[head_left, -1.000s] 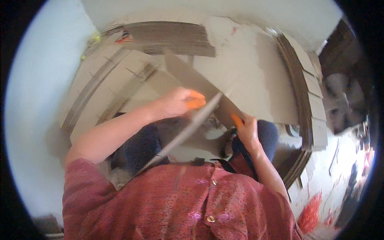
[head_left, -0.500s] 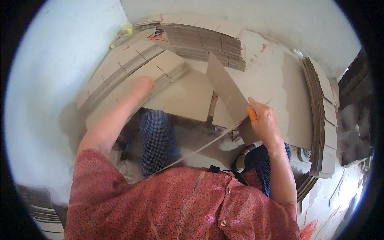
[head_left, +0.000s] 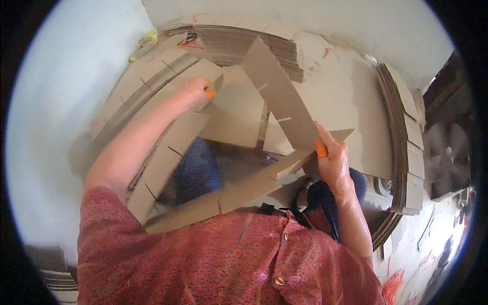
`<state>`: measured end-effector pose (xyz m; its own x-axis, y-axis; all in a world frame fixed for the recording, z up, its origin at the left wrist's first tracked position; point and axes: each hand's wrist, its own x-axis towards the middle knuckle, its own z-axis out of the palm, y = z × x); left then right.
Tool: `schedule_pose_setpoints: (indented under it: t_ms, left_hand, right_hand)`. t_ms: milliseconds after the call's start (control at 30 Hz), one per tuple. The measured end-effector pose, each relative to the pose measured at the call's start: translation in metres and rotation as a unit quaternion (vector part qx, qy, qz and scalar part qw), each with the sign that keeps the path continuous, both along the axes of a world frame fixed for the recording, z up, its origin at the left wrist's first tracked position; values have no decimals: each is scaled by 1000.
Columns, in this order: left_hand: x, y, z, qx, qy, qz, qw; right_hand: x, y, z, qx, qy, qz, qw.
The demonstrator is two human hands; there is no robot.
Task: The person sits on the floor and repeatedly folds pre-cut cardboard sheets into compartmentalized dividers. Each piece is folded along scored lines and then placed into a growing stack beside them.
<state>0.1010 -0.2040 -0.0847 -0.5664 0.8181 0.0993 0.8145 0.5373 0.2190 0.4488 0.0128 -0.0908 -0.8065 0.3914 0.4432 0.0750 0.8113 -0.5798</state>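
Two slotted cardboard strips crossed: right hand [head_left: 333, 162] grip closed on upright strip [head_left: 279, 94]. Left hand [head_left: 193, 94] pinching flat cardboard sheet [head_left: 239, 114]. Long strip [head_left: 229, 195] across lap; two cardboard stacks [head_left: 396, 127].

A pale wall [head_left: 61, 96] is filling the view from about nine to eleven o'clock, evenly lit and casting a soft shadow near its base. A lighter wall [head_left: 325, 20] is running across twelve to one o'clock, showing scuff marks low down. A dark opening [head_left: 447, 91] is showing at two o'clock. A fan [head_left: 447, 157] is standing at three o'clock, blurred. A light floor [head_left: 427, 254] with red marks [head_left: 392, 287] is lying at four to five o'clock. Daylight is appearing bright and diffuse throughout.
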Motion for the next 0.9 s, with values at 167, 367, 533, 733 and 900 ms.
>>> schedule_pose_setpoints:
  t_ms: [167, 367, 533, 733, 900]
  left_hand:
    - [97, 49, 11, 31, -234, -88, 968]
    - [142, 59, 15, 17, -260, -130, 957]
    - [139, 56, 14, 3, -325, -121, 938]
    - [130, 56, 6, 13, -384, -94, 919]
    - [138, 54, -4, 57, -427, -99, 897]
  right_hand:
    - [1, -9, 18, 38, 29, 4, 999]
    - [10, -2, 17, 9, -40, -19, 999]
    - [5, -2, 20, 25, -38, -13, 999]
    - [5, -6, 44, -1, -80, -25, 996]
    - [-3, -8, 38, 33, -79, -13, 996]
